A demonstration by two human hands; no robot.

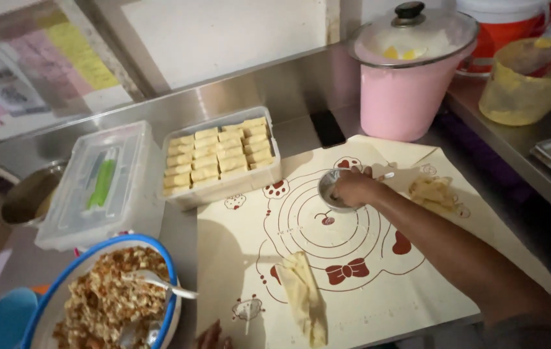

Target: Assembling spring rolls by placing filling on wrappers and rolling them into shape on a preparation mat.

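From the head camera, the right hand (353, 187) is out across the pastry mat (379, 284), its fingers (343, 194) curled down into a small metal bowl (332, 189) at the centre rings of the printed pattern, and they look bunched together, dipping rather than gripping, though the dim light makes it hard to be sure whether they pinch anything. So this reads as the wetting or sealing step of wrapping; the next move would call for carrying those damp fingertips back to the half-folded wrapper (304, 294), which lies well below the fingers, towards the person, limp, pale and creased into a long soft strip. Just beyond the fingers to the right sits a crumpled stack of thin wrappers (434, 192), papery and yellowish. Down at the near edge the left hand (211, 336) only just peeps in; it cannot be told whether its fingers are spread or closed. Beside it stands a blue-rimmed bowl of filling (104, 300), crumbly and brown, with a spoon (159, 284) stuck in. Further off from the fingers, to the left, a clear plastic box (220, 158) holds neat rows of finished rolls, smooth and rectangular, next to a lidded clear container (97, 184). Above the fingers, a pink bucket (405, 97) with a glass lid.
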